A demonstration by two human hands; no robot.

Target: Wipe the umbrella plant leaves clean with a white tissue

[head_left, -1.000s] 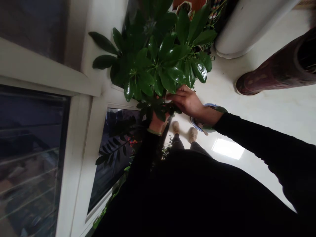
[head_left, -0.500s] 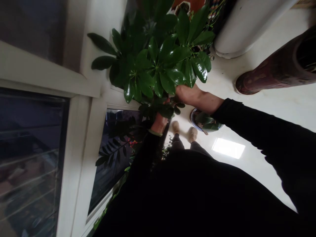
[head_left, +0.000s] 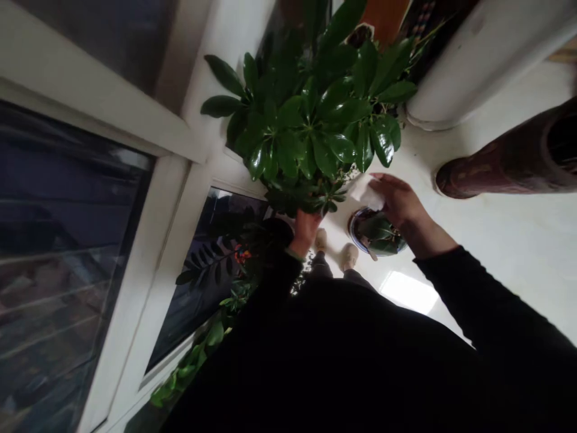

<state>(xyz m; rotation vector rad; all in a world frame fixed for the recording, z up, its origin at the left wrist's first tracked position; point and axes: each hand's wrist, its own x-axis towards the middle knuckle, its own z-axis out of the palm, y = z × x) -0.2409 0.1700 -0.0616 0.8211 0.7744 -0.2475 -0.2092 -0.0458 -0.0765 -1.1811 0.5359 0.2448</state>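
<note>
A bushy potted plant with glossy green leaves (head_left: 311,129) fills the upper middle of the view. Pinched in my right hand (head_left: 401,201) is a white tissue (head_left: 367,192), held just below the plant's right side and apart from the big leaves. My left hand (head_left: 307,230) is at the plant's lower leaves (head_left: 331,195); its fingertips are hidden among them, so its grip does not show. Below my right hand, a smaller plant stands in a blue-rimmed pot (head_left: 354,225) on the floor.
A white-framed window (head_left: 174,180) runs along the left. At the right stand a white column (head_left: 469,72) and a tall dark-red vase (head_left: 496,159). A dark-leaved plant with red flowers (head_left: 242,254) and trailing greenery (head_left: 184,373) line the window. My feet (head_left: 348,255) are on the pale floor.
My right hand has come out from under the leaves toward the right, and the white tissue now shows in it. My left hand is slightly farther right. The view has shifted a little.
</note>
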